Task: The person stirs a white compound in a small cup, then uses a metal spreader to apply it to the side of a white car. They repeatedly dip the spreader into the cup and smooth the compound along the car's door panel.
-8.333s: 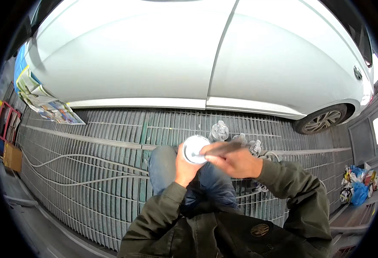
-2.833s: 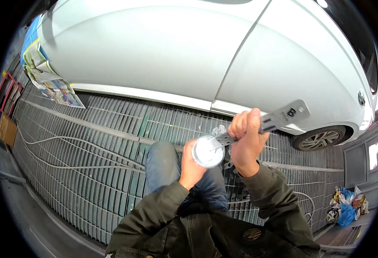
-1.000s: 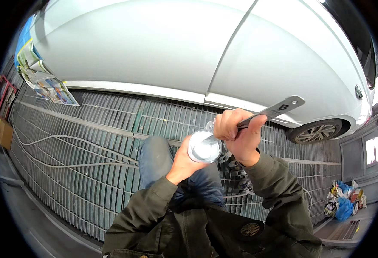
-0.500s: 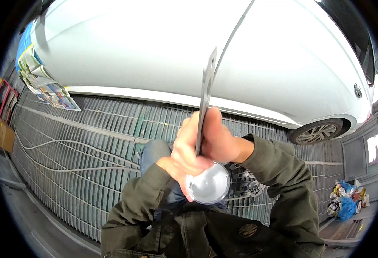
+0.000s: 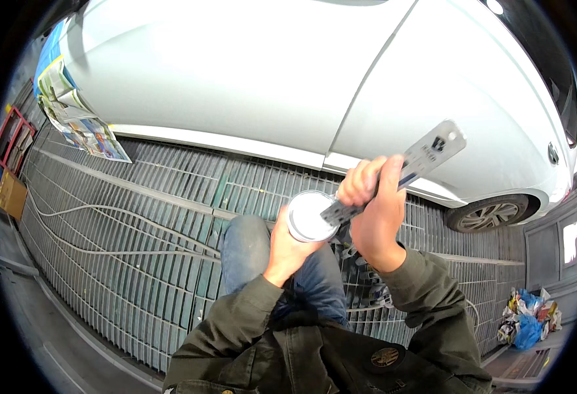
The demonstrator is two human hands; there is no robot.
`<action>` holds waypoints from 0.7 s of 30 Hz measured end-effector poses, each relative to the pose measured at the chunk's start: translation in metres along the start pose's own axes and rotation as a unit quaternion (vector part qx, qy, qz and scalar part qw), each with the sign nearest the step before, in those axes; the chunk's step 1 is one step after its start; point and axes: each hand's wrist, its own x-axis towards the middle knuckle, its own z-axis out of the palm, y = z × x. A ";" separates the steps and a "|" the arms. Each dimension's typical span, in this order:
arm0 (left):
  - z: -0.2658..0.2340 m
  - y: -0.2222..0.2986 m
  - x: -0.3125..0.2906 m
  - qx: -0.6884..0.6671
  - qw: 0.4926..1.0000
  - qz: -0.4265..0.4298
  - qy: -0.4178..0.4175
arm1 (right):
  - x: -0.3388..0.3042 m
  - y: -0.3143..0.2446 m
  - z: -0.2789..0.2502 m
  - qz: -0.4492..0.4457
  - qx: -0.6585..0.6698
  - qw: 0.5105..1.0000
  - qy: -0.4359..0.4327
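Note:
My left hand is wrapped round a small round cup with a pale rim and whitish inside, held over my knees. My right hand grips a flat grey metal mixing stick with a hole near its upper end. The stick slants down to the left, and its lower end lies over the cup's right side. Whether that end dips inside or rests on the rim I cannot tell.
In front stands a white car, with a wheel at right. Newspaper masking covers its left end. A hose lies on the grated floor. Crumpled paper and plastic lie right; a cardboard box stands left.
The cup has moved up, away from my body, and tipped more upright. My hands have separated; the right has moved right, and the stick has turned from near upright to a slant.

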 end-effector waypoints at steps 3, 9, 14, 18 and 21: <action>0.011 -0.004 -0.010 0.081 0.996 0.034 0.023 | 0.015 -0.002 0.002 -0.010 0.010 1.000 -0.027; -0.027 0.017 0.012 -0.030 0.923 -0.142 -0.355 | -0.003 -0.010 -0.008 0.080 -0.034 0.912 -0.402; -0.043 0.028 0.021 -0.094 0.730 -0.295 -0.609 | 0.008 -0.020 0.017 0.251 0.121 0.775 -0.567; -0.047 0.028 0.021 -0.061 0.780 -0.161 -0.602 | 0.020 -0.011 0.018 0.263 0.052 0.813 -0.517; -0.051 0.031 0.020 -0.066 0.844 -0.113 -0.520 | 0.025 -0.023 0.007 0.239 0.012 0.881 -0.408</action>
